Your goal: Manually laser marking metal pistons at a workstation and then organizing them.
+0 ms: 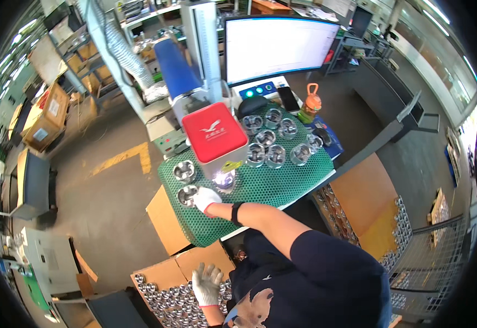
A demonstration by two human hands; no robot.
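White knit gloves cover both of my hands. My right hand [207,199] reaches across the green mesh mat [205,227] and grips the rim of a silver metal piston [187,195] near the mat's left side. Just beyond it stands another piston [184,171]. Under the red-topped machine head [215,131], a piston [225,180] is lit by a bright light. Several more pistons [275,156] stand farther right on the mat. Low in the view, my left hand [207,280] is open with its fingers apart, holding nothing, above a cardboard box of many pistons [175,300].
Behind the mat are a monitor [279,49], a panel with lit buttons [257,90], a black phone [289,99] and an orange-capped bottle [310,104]. A machine column [201,49] rises at the back. More pistons in cardboard [399,229] lie at the right, beside a wire cage [435,257].
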